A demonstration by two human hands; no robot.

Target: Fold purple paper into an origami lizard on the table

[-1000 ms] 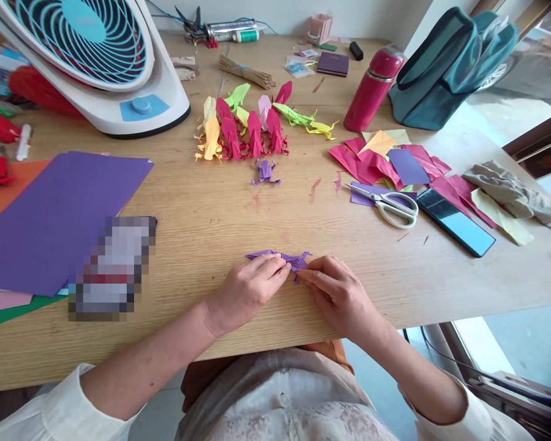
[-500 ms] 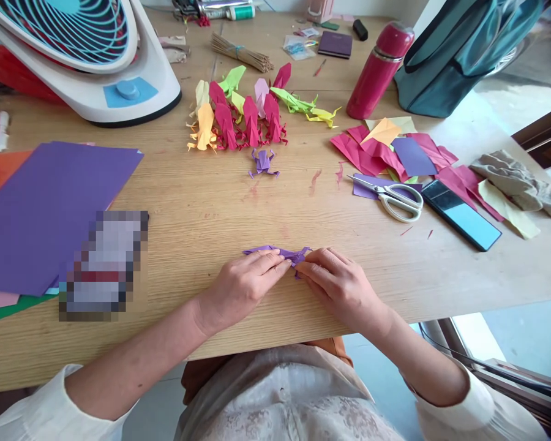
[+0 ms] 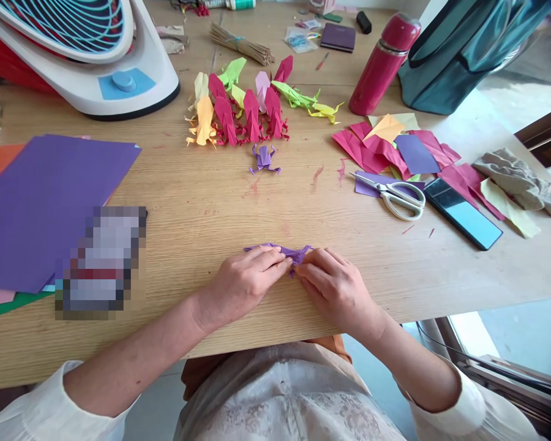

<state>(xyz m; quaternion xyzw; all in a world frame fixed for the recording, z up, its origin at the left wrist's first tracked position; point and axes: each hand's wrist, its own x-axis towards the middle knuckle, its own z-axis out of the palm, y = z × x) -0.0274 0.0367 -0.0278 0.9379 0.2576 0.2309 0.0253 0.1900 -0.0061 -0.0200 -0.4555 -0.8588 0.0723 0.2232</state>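
Observation:
A folded purple origami figure [image 3: 296, 253] lies near the table's front edge, partly covered by my fingers. My left hand [image 3: 252, 277] presses its fingers together on the figure's middle, and a pointed end sticks out to the left beyond them. At the figure's right end, my right hand [image 3: 337, 285] pinches with thumb and fingers; a thin limb shows beside the fingertips. Farther back sits a finished-looking small purple origami frog [image 3: 263, 158]. Behind it stand several folded red figures [image 3: 251, 119], with orange, green, yellow and pink ones around them.
To the left lie a purple paper stack [image 3: 50, 208], a blurred-out phone-shaped object [image 3: 103, 263] and a fan [image 3: 133, 79]. On the right are scissors [image 3: 397, 199], a phone [image 3: 463, 213], crumpled paper pieces [image 3: 371, 150], a red flask [image 3: 381, 67] and a teal bag [image 3: 441, 86].
The view has shifted slightly. Both hands stay on the purple origami figure in nearly the same pose, with only small movement of my right fingers at its right end.

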